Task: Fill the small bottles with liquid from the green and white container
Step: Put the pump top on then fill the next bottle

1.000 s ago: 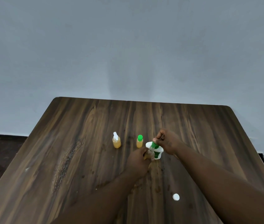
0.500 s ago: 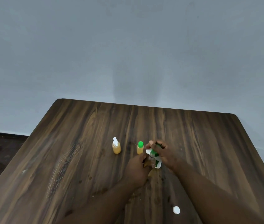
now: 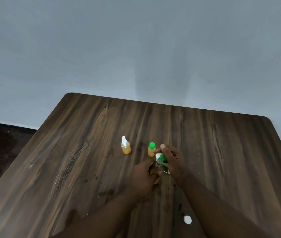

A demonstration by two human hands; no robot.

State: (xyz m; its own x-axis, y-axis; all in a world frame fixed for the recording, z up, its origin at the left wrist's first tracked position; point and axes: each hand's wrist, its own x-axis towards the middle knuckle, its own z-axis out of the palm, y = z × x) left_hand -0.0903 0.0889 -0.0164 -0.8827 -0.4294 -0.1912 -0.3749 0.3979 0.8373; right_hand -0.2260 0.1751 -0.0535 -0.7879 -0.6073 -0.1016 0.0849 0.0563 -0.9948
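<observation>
My right hand (image 3: 174, 161) wraps over the green and white container (image 3: 162, 160), which is tipped toward my left hand (image 3: 144, 176). My left hand is closed around a small bottle that is almost fully hidden between the two hands. Two other small bottles of amber liquid stand behind on the wooden table (image 3: 84, 169): one with a white nozzle top (image 3: 125, 146) to the left, and one with a green cap (image 3: 151, 149) just beside my right fingers.
A small white cap (image 3: 187, 220) lies on the table near my right forearm. Dark drips and stains spot the wood in front of my hands. A grey wall rises behind the table; dark floor shows at the left.
My right hand has come down from the container's top to wrap over its body, and the container has tilted toward the left hand. The camera has dipped slightly.
</observation>
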